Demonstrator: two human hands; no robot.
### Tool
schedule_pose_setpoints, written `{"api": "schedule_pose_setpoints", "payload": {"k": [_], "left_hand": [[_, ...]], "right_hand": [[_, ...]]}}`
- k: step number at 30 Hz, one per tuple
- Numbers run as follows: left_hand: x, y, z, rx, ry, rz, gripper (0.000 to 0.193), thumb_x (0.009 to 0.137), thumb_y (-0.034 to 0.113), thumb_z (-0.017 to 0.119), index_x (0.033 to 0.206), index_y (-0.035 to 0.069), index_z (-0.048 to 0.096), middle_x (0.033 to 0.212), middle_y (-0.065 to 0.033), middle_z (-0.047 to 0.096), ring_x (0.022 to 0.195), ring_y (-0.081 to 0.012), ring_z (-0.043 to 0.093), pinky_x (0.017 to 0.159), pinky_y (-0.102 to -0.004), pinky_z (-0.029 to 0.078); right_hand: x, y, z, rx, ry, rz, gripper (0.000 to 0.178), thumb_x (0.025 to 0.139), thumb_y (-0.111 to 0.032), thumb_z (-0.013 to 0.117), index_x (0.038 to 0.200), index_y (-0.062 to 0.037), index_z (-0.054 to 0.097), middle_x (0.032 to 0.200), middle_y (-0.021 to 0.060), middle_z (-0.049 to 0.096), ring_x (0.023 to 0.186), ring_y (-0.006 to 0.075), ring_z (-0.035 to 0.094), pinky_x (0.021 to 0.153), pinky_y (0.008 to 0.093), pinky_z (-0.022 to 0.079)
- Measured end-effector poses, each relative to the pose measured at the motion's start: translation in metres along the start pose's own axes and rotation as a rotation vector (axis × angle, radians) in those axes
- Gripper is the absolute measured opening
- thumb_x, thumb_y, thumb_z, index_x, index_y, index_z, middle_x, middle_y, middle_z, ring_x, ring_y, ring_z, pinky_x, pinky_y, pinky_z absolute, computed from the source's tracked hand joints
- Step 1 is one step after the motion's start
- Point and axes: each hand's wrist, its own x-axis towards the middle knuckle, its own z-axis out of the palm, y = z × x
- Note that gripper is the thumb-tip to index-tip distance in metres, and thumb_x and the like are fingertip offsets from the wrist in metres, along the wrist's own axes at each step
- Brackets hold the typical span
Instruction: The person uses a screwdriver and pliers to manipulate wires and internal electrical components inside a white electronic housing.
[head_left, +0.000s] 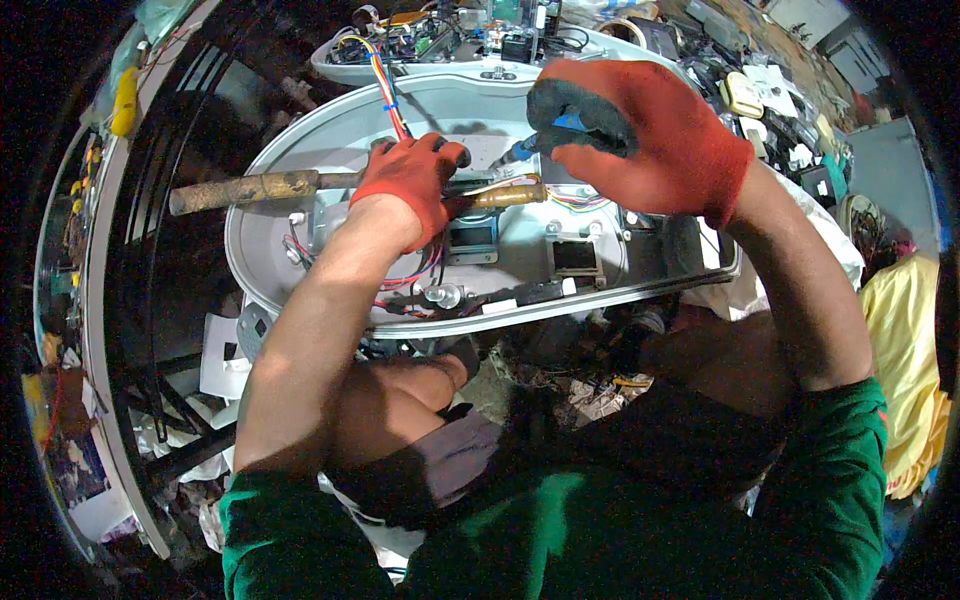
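Observation:
A pale grey plastic casing lies open before me, its hollow side up, with wires and small parts inside. My left hand, in a red glove with dark fingertips, is closed over its middle. From that grip a worn wooden-handled tool sticks out to the left. An amber-handled tool points right from under the same hand; its working end is hidden. Higher and to the right, my gloved right hand is closed around a blue-handled screwdriver, slanting down-left toward the casing; its tip is hard to make out.
Multicoloured wires rise over the casing's far rim. Behind it stands another housing full of circuit boards. Piled electronic scrap lies at the far right, and a yellow sack at the right. A metal frame runs along the left.

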Motion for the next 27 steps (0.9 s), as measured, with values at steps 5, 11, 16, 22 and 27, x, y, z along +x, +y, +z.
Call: {"api": "schedule_pose_setpoints", "payload": {"k": [5, 11, 16, 22, 27], "left_hand": [[-0.006, -0.015, 0.009, 0.016, 0.015, 0.160, 0.047, 0.078, 0.024, 0.070, 0.122, 0.018, 0.056, 0.122, -0.0084, 0.056, 0.119, -0.0293, 0.051, 0.104, -0.0429, 0.035], [-0.004, -0.011, 0.002, -0.025, -0.067, 0.161, 0.050, 0.080, 0.025, 0.068, 0.128, 0.018, 0.055, 0.131, -0.0076, 0.054, 0.124, -0.0292, 0.048, 0.105, -0.0441, 0.036], [-0.002, -0.026, 0.019, -0.161, 0.042, 0.319, 0.049, 0.075, 0.015, 0.067, 0.123, 0.016, 0.058, 0.122, -0.0115, 0.060, 0.115, -0.0331, 0.055, 0.099, -0.0426, 0.044], [0.002, -0.022, 0.013, -0.155, -0.082, 0.312, 0.043, 0.077, 0.017, 0.067, 0.120, 0.014, 0.060, 0.116, -0.0130, 0.062, 0.110, -0.0344, 0.058, 0.095, -0.0426, 0.046], [-0.002, -0.022, 0.011, -0.147, -0.065, 0.312, 0.042, 0.077, 0.018, 0.067, 0.119, 0.014, 0.060, 0.114, -0.0139, 0.063, 0.109, -0.0348, 0.058, 0.096, -0.0423, 0.046]], "right_hand": [[0.008, -0.013, 0.025, 0.026, -0.212, -0.100, 0.034, 0.075, -0.019, 0.065, 0.103, -0.0023, 0.056, 0.090, 0.0193, 0.063, 0.086, 0.0401, 0.061, 0.077, 0.0459, 0.048], [0.007, -0.017, 0.061, -0.182, -0.362, -0.043, 0.050, 0.080, -0.025, 0.064, 0.125, -0.0069, 0.050, 0.109, 0.0158, 0.061, 0.097, 0.0355, 0.061, 0.083, 0.0451, 0.050], [0.009, -0.019, 0.067, -0.162, -0.354, -0.049, 0.051, 0.080, -0.025, 0.065, 0.125, -0.0054, 0.050, 0.108, 0.0168, 0.062, 0.096, 0.0352, 0.062, 0.082, 0.0445, 0.050], [0.008, -0.015, 0.070, -0.169, -0.425, -0.013, 0.051, 0.080, -0.025, 0.065, 0.125, -0.0052, 0.050, 0.109, 0.0175, 0.061, 0.097, 0.0352, 0.061, 0.083, 0.0442, 0.050], [0.004, -0.011, 0.074, -0.155, -0.328, -0.048, 0.051, 0.080, -0.025, 0.065, 0.124, -0.0054, 0.050, 0.111, 0.0176, 0.061, 0.098, 0.0352, 0.061, 0.085, 0.0442, 0.049]]}}
